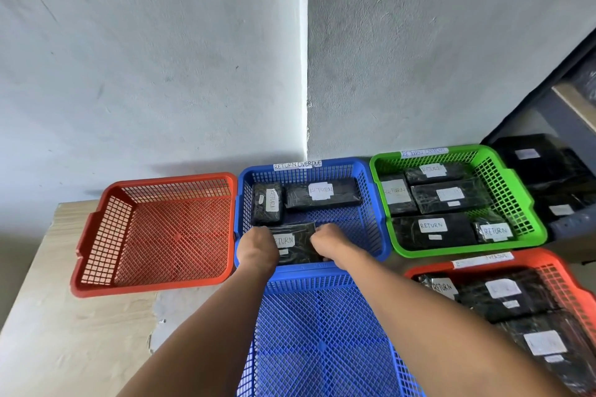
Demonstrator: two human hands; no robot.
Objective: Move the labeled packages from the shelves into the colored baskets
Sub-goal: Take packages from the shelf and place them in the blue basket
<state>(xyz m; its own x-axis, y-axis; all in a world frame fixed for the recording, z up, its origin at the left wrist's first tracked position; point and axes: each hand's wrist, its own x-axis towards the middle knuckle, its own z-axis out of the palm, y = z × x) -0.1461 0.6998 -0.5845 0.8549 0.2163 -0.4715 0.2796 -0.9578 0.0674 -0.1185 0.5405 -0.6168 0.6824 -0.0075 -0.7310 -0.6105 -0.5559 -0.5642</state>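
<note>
Both hands are working inside the far blue basket (371,203): our left hand (258,250) and our right hand (329,240) are gripping opposite ends of a black wrapped package (298,243) whose white label reads RETURN. We are holding it low at the basket's near end, at or just above the mesh floor; contact with the floor cannot be confirmed.

Two more RETURN packages, an upright one (267,203) and a long one (322,193), are already lying along the far wall of this basket, under a rim tag reading RETURN OVERDUE.

Moving outward, the green basket (512,200) to the right is holding five labeled packages, and the near red basket (574,284) is holding several more. By contrast, the left red basket (106,229) and the near blue basket (322,332) are showing bare mesh.

At far right, the dark shelf unit (561,119) is still carrying black packages (545,164). We are judging the sorting as well advanced but unfinished: shelf stock remains, and two baskets are awaiting contents.
</note>
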